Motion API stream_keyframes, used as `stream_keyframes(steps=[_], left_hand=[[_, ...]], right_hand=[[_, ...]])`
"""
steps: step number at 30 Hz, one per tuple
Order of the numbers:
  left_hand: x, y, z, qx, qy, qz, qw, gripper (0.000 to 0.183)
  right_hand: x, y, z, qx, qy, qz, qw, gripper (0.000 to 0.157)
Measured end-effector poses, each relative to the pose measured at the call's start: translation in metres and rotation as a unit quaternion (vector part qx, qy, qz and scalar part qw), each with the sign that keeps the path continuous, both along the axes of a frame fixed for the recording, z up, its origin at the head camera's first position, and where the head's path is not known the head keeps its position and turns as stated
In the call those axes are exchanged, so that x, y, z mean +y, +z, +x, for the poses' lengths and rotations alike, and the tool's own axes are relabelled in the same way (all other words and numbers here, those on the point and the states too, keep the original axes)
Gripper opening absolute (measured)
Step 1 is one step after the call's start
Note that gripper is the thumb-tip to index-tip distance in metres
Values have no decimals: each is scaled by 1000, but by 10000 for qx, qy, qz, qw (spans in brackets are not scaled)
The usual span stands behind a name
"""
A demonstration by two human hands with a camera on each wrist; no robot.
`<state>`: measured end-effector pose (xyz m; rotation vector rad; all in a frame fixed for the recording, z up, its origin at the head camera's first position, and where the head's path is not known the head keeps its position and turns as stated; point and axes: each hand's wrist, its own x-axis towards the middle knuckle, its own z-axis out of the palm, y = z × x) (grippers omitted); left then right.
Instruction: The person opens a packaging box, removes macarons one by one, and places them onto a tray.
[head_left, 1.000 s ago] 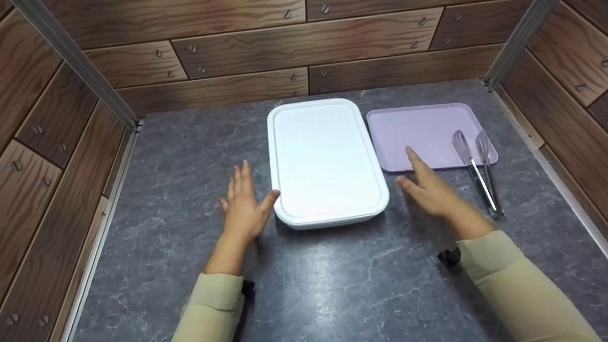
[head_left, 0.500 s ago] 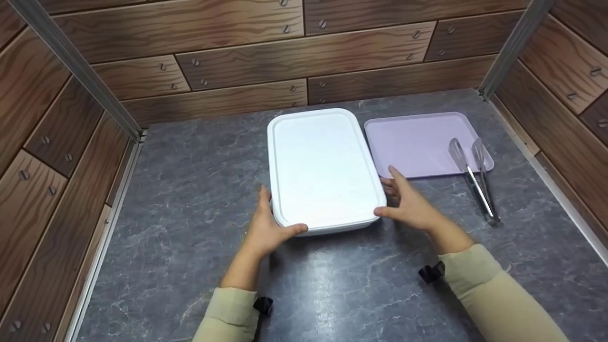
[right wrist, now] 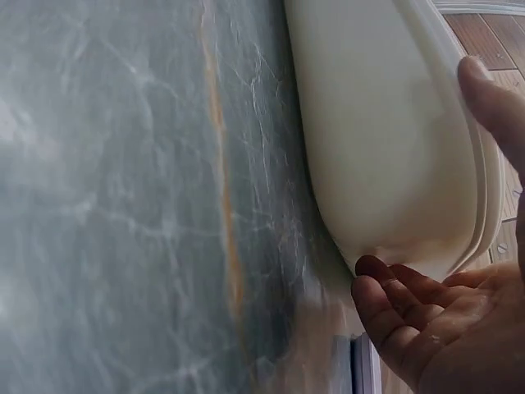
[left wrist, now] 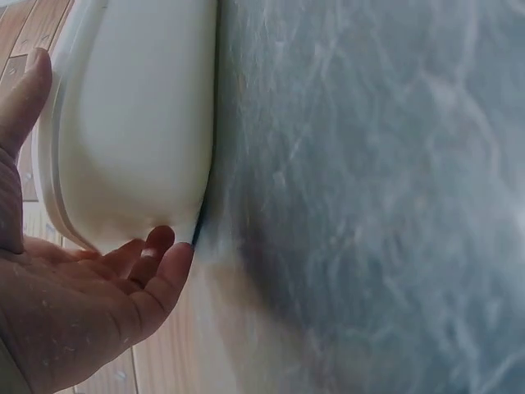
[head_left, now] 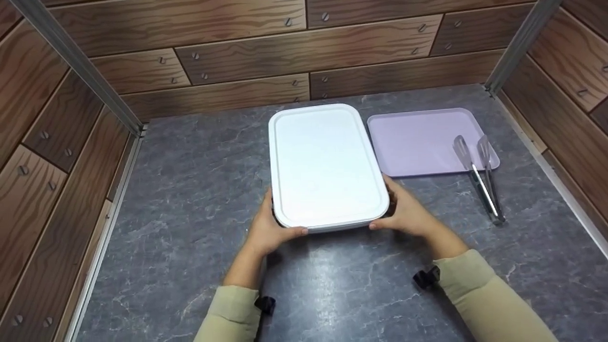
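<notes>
A white rectangular lidded container (head_left: 327, 164) stands lengthwise on the grey marbled table. My left hand (head_left: 268, 228) grips its near left corner, thumb along the front edge of the lid. At the near right corner my right hand (head_left: 409, 211) holds it the same way. Seen from the left wrist, curled fingertips (left wrist: 157, 240) press low against the container's rounded wall (left wrist: 139, 115), with the thumb up by the lid rim. The right wrist view has fingertips (right wrist: 372, 269) low on the wall (right wrist: 385, 123) too.
Right of the container lies a light purple tray (head_left: 420, 142). Metal tongs (head_left: 479, 183) rest with their heads over its near right corner and their handles on the table (head_left: 190, 199). Wood-patterned walls (head_left: 247, 57) close off the back and both sides.
Both hands, at first apart from the container with fingers spread, have come inward to its near corners and taken hold. The tray and tongs stay in place.
</notes>
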<state>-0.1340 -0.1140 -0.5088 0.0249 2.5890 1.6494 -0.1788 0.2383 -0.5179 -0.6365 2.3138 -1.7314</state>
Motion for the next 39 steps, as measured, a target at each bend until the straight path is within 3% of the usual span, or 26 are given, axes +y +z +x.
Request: stream_keyframes(steps=[7,12,21,30,39], left_hand=[[1,-1,0,-219,122,15,9997,146],[-1,-3,-2,7,51,198,9998,139],[-1,1,-6,158,-51,289,9994,140],[-3,3,-1,228,102,108,9996,142],[-7,19,5,601,15,127,9981,144]], right_hand=[[2,6,2,4,-201,319,9993,118],[1,16,1,-147,-296,551,9979,112],[3,25,1,113,-553,993,9935,107],[2,35,2,198,-623,711,9953,97],[-9,40,7,692,-1060,630,9900,98]])
